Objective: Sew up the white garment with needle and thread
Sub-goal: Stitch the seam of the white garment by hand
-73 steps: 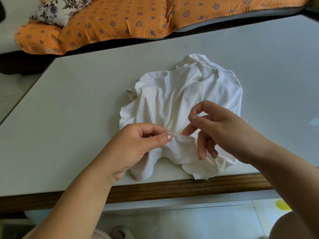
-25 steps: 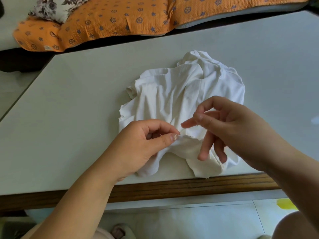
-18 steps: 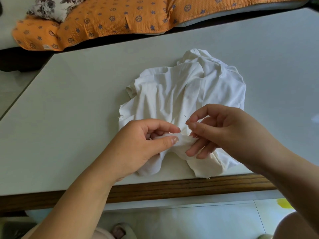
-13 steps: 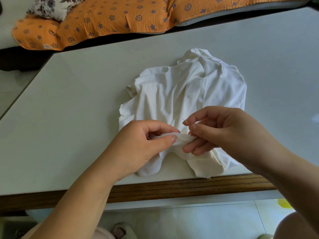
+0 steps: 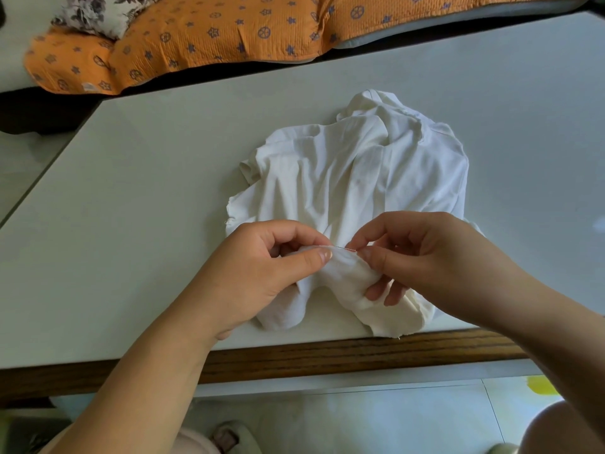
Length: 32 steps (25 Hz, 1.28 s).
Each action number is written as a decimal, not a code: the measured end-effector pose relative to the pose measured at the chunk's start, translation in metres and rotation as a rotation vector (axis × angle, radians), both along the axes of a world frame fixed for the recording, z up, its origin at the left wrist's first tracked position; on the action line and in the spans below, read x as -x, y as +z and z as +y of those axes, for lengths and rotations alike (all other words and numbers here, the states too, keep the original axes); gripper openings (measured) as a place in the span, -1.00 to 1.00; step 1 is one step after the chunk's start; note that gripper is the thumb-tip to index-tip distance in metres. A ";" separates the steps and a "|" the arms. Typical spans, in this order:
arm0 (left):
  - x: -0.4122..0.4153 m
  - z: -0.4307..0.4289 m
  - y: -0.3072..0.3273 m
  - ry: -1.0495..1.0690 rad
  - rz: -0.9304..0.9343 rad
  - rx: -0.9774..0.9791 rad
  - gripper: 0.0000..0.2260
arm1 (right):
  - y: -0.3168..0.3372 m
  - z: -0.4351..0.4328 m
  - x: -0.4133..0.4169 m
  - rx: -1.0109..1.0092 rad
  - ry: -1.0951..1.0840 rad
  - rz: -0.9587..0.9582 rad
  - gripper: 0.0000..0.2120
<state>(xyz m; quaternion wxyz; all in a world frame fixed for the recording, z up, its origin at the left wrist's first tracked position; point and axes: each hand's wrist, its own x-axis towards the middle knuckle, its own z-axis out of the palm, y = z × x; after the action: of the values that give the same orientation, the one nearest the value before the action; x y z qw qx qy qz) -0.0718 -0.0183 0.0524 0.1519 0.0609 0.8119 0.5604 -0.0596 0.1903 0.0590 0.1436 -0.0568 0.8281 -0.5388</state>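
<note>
A crumpled white garment (image 5: 353, 172) lies on the pale table (image 5: 131, 224), its near edge bunched up close to the table's front edge. My left hand (image 5: 262, 273) pinches a raised fold of that edge between thumb and forefinger. My right hand (image 5: 435, 257) pinches a thin needle (image 5: 343, 248) that lies almost level, its tip pointing left into the fold by my left thumb. My right hand's lower fingers rest under the cloth. The thread is too fine to make out.
The table has a wooden front rim (image 5: 327, 355). Behind its far edge lies an orange patterned cushion (image 5: 196, 37) with a floral pillow (image 5: 98, 11). Pale floor tiles (image 5: 360, 417) and a yellow spot (image 5: 540, 385) show below.
My right hand came down from above the cloth and swung the needle from upright to nearly level, bringing its tip to the fold. My left hand kept its pinch.
</note>
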 end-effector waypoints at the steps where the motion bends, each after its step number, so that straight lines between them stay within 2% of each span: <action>1: 0.000 0.000 0.000 -0.001 -0.006 -0.005 -0.87 | 0.000 0.000 0.000 0.006 0.003 -0.002 -0.87; 22: 0.001 0.000 0.001 0.039 -0.058 -0.074 -0.84 | -0.003 0.003 0.003 0.106 0.047 -0.057 -0.88; 28: 0.000 0.003 -0.002 0.017 -0.124 -0.108 -0.83 | -0.007 0.000 0.003 0.227 0.068 -0.100 -0.91; 32: 0.001 0.005 -0.004 0.053 -0.204 -0.202 -0.86 | -0.008 -0.003 0.003 0.331 0.035 -0.151 -0.88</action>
<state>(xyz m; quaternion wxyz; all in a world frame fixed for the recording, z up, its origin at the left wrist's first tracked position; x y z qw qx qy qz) -0.0730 -0.0135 0.0485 0.2116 -0.0029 0.7331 0.6464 -0.0629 0.1871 0.0513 0.2033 -0.0532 0.7139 -0.6680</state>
